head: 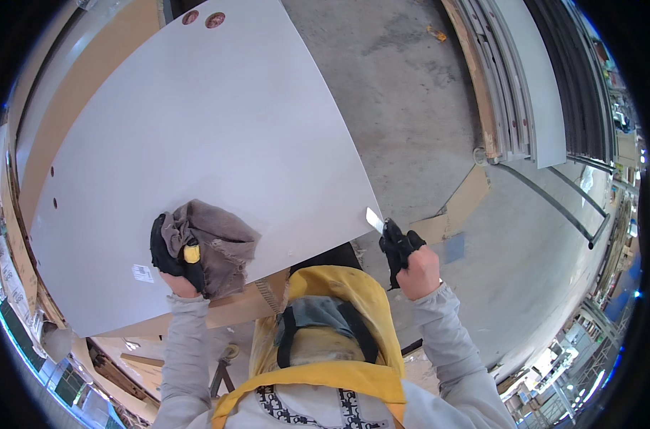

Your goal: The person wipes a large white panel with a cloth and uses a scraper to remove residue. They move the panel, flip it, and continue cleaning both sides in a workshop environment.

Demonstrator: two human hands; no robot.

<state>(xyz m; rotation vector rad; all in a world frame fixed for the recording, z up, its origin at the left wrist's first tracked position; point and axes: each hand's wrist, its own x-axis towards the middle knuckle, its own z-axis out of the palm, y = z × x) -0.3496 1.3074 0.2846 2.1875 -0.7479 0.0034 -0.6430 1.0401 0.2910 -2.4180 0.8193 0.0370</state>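
Observation:
A white panel [212,123] lies flat before me, with round holes near its far and left edges. My left hand [177,263], in a black glove, grips a bunched grey-brown rag [217,236] over the panel's near left part. A small yellow object [192,253] shows at that hand; what it is cannot be made out. At the panel's near right corner, my right hand [410,257], also gloved in black, is closed around a tool with a flat metal blade [374,219]. The tool's handle is hidden in the fist, and the blade points toward the panel's edge.
A white label [142,273] sticks to the panel left of the rag. Panels stand stacked on a metal-framed rack [550,198] at right. Cardboard [448,214] lies on the concrete floor [405,123]. Brown board [89,96] extends along the panel's left side.

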